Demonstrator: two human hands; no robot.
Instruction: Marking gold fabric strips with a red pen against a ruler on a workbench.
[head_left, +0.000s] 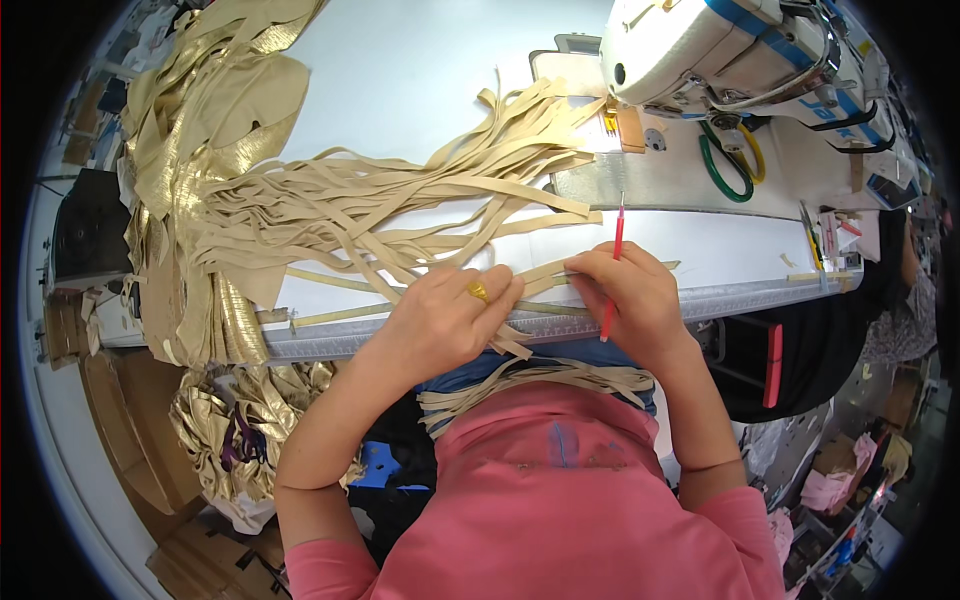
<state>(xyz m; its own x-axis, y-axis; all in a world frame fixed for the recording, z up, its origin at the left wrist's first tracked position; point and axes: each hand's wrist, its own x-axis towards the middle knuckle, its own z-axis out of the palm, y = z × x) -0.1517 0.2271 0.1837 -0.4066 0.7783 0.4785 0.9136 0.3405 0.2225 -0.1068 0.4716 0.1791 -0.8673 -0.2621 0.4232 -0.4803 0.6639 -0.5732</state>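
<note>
My left hand (457, 311), with a gold ring on one finger, holds beige fabric strips near the table's front edge; loose strip ends (511, 343) stick out below it. Close by on the right, my right hand (634, 296) grips a slim red pen (618, 232), its metal tip pointing away from me. The fingertips of that hand also touch a beige strip (544, 276) stretching between the two hands. Beyond them, a long bundle of beige strips (405, 187) lies across the white table. More cut strips (532, 382) rest on my lap.
A white sewing machine (697, 60) stands at the back right, with green-handled scissors (726, 169) beside it. A measuring scale (697, 301) runs along the table's front edge. Gold fabric pieces (217, 135) cover the left end, and more gold fabric (247, 435) hangs below.
</note>
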